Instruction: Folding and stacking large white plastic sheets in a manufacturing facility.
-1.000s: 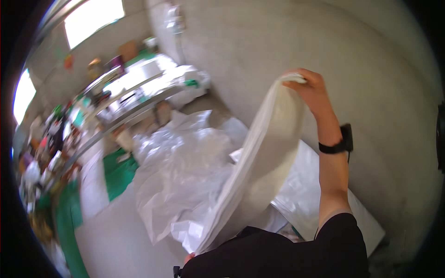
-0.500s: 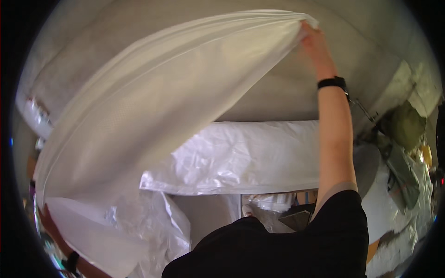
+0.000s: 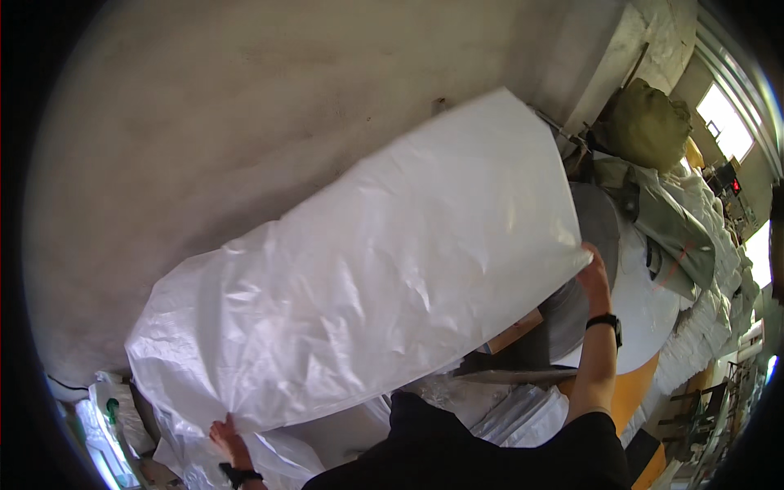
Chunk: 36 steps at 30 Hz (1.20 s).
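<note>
A large white plastic sheet [image 3: 367, 278] spreads across the middle of the head view, slanting from lower left to upper right. Its surface is creased and shiny. At its lower left edge my left hand [image 3: 230, 441] is closed on the plastic, bunching it into folds. My right hand [image 3: 594, 273] pinches the sheet's right-hand edge, with the arm stretched out and a black band on the wrist. Whatever lies directly under the sheet is hidden.
A pale stained wall [image 3: 204, 122] rises behind the sheet. To the right are an olive-green bundle [image 3: 645, 126], a grey-green cloth [image 3: 674, 229] and a round grey thing [image 3: 592, 220]. Folded clear plastic [image 3: 527, 416] lies near my body, beside an orange-yellow surface [image 3: 641, 392].
The raised sheet has come down and now lies spread out. My right hand moved down and nearer, my left hand to the right, both still gripping. The view has turned.
</note>
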### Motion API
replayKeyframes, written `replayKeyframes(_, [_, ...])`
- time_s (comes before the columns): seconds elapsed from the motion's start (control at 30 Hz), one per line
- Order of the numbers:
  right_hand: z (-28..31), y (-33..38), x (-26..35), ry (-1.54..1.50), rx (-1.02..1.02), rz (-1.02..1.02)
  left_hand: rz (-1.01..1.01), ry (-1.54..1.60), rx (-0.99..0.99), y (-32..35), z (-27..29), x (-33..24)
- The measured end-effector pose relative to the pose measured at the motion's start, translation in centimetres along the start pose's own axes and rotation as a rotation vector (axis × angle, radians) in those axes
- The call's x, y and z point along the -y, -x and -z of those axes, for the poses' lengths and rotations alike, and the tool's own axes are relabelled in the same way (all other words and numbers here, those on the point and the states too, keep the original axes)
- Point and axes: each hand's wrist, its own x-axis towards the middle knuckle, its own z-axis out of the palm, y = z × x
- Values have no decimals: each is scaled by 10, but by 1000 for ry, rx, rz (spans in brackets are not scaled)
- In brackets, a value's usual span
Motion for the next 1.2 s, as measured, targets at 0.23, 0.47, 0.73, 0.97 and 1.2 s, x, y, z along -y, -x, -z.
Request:
replayKeyframes(0.23, [7,-48,-146,1482,6,162,112,-183,500,-24,-88,-72])
replayKeyframes(0.47, [-284,-69,-175,1650,125,752,43,-511,541,5,-93,-94])
replayKeyframes(0.73, [-372,-74,-360,2123,508,342,176,-248,440,9,-110,-89])
replayKeyframes(0.97, [-373,-102,-382,2276,689,368,387,-86,481,7,-115,-106])
replayKeyframes(1.2, [-311,-165,-382,1820,671,284,1387,776,53,13,-130,-67])
